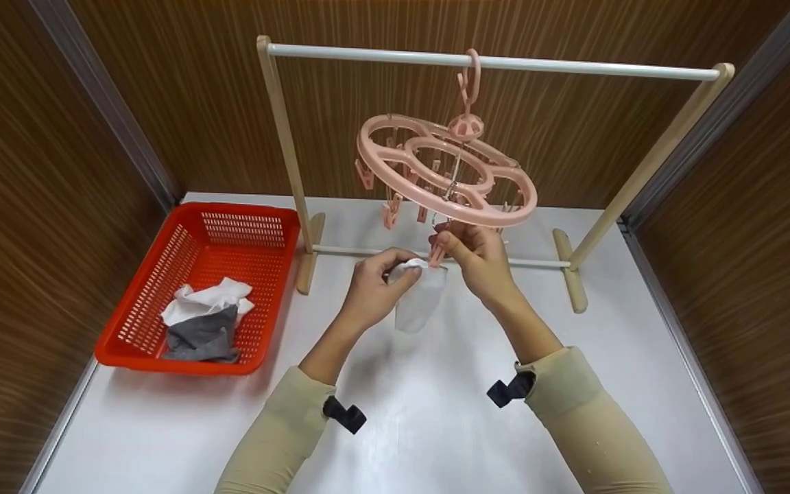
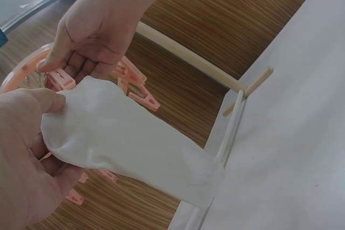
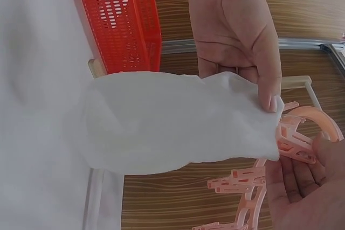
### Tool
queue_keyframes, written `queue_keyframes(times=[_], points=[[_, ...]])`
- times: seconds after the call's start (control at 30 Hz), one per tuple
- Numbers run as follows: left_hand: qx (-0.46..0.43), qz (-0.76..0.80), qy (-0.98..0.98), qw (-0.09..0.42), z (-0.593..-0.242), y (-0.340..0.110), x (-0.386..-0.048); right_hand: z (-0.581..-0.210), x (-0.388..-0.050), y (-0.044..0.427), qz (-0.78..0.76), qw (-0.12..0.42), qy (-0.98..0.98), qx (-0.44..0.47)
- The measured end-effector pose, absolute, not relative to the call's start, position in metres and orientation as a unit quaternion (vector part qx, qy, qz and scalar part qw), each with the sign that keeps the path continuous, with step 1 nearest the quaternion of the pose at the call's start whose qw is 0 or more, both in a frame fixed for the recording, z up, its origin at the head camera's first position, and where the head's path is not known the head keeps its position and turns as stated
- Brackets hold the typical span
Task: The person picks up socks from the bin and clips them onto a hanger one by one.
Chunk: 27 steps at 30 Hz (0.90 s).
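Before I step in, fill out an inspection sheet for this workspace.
Surface: white tabletop, bearing a clothes rack.
Job's things: white sock, held up; pink clip hanger, hung from the rack's rail; red basket, holding white fabric and gray fabric.
Clutter: nothing seen.
Hands: left hand pinches the sock; right hand holds a pink clip.
Cables: nothing seen.
Surroundings: wood-grain walls behind and at both sides.

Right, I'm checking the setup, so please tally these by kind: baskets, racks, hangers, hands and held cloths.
Basket: 1
Rack: 1
Hanger: 1
Hands (left hand, right hand): 2
Held cloth: 1
Total: 6
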<state>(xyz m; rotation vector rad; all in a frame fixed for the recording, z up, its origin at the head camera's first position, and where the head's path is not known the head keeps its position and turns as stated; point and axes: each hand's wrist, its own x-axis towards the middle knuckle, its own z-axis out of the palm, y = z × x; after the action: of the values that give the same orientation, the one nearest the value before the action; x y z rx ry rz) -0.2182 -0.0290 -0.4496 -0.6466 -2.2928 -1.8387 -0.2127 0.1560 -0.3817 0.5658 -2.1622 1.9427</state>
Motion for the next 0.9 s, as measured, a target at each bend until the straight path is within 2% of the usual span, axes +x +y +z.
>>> queue_keyframes(times=[0.37, 0.9], points=[[-0.203, -0.617, -0.755, 0.089, -0.445, -0.024, -0.218, -0.404, -0.231, 0.163, 0.664, 0.090, -0.716, 0.196], [-0.195, -0.610, -0.760, 0.110, -0.446, -0.018, -0.219, -0.405, -0.231, 0.165, 0.656, 0.097, -0.723, 0.191]])
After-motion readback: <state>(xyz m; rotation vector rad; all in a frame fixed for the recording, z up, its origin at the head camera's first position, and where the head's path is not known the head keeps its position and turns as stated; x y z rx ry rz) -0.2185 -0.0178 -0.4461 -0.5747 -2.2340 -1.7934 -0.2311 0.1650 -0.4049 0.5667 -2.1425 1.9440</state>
